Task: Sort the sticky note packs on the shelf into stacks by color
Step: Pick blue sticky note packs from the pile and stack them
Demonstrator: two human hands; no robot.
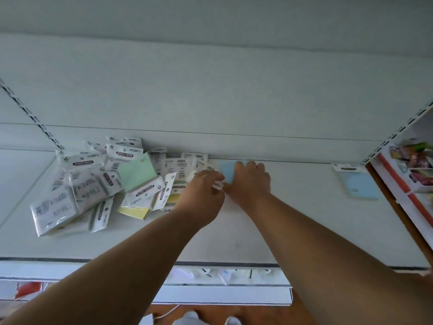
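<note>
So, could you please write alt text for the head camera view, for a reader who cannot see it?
Two bare hands reach onto a white shelf; the right hand grips a blue sticky note pack and the left hand pinches its white header. A jumbled pile of packs lies to the left, and another blue pack lies alone at the right.

Both hands, left hand (203, 188) and right hand (249, 181), hold a blue sticky note pack (227, 171) at the white shelf (293, 219)'s twelve o'clock edge; jumbled packs (100, 181) lie at nine o'clock.

pale back panel (210, 90) with slotted uprights (32, 118); wooden floor (210, 313) below; neighbouring rack (412, 174) holds colourful goods.
</note>
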